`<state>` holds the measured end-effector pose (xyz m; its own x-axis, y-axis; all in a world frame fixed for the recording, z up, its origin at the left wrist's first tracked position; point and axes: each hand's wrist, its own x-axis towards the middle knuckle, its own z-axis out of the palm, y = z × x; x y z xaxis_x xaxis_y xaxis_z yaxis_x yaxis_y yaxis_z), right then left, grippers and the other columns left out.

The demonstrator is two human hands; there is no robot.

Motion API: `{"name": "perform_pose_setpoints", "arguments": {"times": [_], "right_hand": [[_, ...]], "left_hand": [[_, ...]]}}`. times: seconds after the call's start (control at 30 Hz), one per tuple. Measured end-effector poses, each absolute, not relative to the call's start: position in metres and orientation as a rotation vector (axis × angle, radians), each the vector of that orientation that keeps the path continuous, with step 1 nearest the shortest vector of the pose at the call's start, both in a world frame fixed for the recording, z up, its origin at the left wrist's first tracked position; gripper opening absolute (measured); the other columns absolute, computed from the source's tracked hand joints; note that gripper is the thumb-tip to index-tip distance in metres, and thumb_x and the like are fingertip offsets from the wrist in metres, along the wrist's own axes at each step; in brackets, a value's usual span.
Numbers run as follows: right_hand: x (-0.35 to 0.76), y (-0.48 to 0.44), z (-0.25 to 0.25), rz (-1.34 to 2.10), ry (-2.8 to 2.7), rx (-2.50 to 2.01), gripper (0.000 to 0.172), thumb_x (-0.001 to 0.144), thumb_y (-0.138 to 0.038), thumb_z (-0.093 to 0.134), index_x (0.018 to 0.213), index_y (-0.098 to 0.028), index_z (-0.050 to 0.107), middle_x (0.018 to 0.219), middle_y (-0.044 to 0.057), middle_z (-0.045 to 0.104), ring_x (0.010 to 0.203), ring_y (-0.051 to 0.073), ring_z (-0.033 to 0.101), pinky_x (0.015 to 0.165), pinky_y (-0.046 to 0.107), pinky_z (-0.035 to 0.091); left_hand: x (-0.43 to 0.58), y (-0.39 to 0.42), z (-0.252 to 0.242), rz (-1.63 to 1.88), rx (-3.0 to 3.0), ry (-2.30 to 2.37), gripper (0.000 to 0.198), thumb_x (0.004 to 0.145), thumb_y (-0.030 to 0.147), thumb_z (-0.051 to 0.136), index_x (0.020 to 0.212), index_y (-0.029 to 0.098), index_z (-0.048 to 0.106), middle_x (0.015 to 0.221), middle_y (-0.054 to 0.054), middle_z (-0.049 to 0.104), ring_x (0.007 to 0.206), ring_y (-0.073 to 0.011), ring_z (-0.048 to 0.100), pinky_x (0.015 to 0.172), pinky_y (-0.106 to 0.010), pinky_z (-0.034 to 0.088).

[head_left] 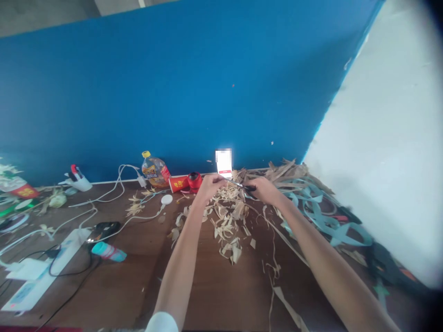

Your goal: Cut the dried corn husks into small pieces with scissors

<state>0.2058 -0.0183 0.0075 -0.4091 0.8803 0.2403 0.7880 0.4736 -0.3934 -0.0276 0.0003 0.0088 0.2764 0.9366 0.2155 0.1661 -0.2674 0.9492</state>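
Observation:
My right hand is closed round the dark handles of a pair of scissors. The blades point left, toward the fingertips of my left hand. Those fingers are pinched together by the blade tips; whatever is between them is too small to make out. Under and in front of both hands lies a heap of pale dried husk scraps, curled and cut into strips. Longer dry husk strips are piled behind my right hand.
A lit phone leans against the blue partition. To the left are a red cup, a bottle, a power strip, cables and a cyan roll. Light blue ribbon lies tangled at right, by the white wall.

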Motion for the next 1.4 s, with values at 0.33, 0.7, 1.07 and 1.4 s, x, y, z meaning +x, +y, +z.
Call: {"name": "perform_pose_setpoints", "arguments": {"times": [0.33,0.7,1.07,1.4], "right_hand": [[0.179,-0.027,-0.001,0.193,-2.072,-1.364,0.012,0.075,-0.02,0.051,0.075,-0.019,0.063,0.07,0.004,0.065,0.066,0.017,0.057,0.057,0.022,0.029],[0.169,-0.03,-0.008,0.154,-2.059,-1.364,0.016,0.077,-0.022,0.052,0.084,-0.02,0.066,0.074,0.005,0.069,0.065,0.018,0.058,0.058,0.023,0.03],[0.163,-0.033,-0.013,0.047,-2.104,-1.46,0.024,0.075,-0.019,0.051,0.092,-0.023,0.068,0.079,0.007,0.072,0.07,0.019,0.062,0.057,0.025,0.027],[0.159,-0.037,-0.01,0.043,-2.075,-1.493,0.028,0.074,-0.016,0.05,0.093,-0.023,0.068,0.081,0.007,0.072,0.071,0.019,0.062,0.058,0.025,0.028]], "left_hand": [[0.008,-0.002,-0.008,1.338,0.888,0.826,0.035,0.065,0.042,0.076,0.076,0.016,0.055,0.074,0.001,0.057,0.06,-0.0047,0.049,0.056,-0.017,0.039],[0.019,-0.003,-0.011,1.483,0.67,0.624,0.039,0.065,0.037,0.079,0.073,0.019,0.045,0.065,0.005,0.043,0.054,-0.0041,0.039,0.051,-0.018,0.035],[0.022,-0.003,-0.015,1.507,0.68,0.73,0.035,0.069,0.036,0.074,0.074,0.019,0.045,0.055,0.007,0.035,0.05,-0.0049,0.036,0.051,-0.02,0.031],[0.025,-0.007,-0.012,1.569,0.648,0.796,0.033,0.067,0.038,0.075,0.074,0.019,0.05,0.055,0.007,0.036,0.048,-0.0047,0.035,0.05,-0.021,0.03]]}}
